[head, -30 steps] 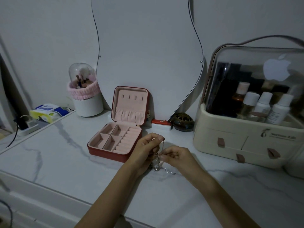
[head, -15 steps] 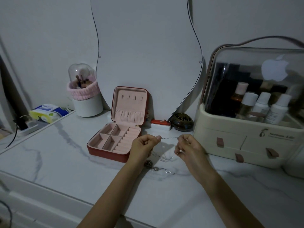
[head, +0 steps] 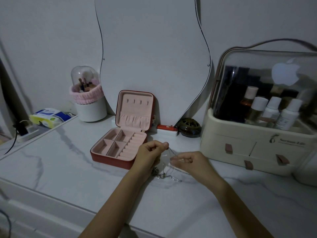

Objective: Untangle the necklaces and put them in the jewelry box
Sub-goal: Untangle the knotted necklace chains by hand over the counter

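Left hand [head: 151, 156] and right hand [head: 189, 160] raised just above marble top, each pinching thin silver necklace chain [head: 172, 152], slanting down-right between them; tangled remainder [head: 163, 175] below, beside open red jewelry box [head: 118, 148].

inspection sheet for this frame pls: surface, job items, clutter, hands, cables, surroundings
Surface: white marble-look tabletop.
Job's things: necklaces in a tangle on the top, one chain lifted between the hands; red jewelry box open, compartments show nothing inside.
Clutter: cosmetics organizer, brush holder, wipes pack, dark round dish.
Hands: left hand and right hand each pinch the chain.
Cables: black cable at far left.
Surroundings: wavy mirror against the wall.
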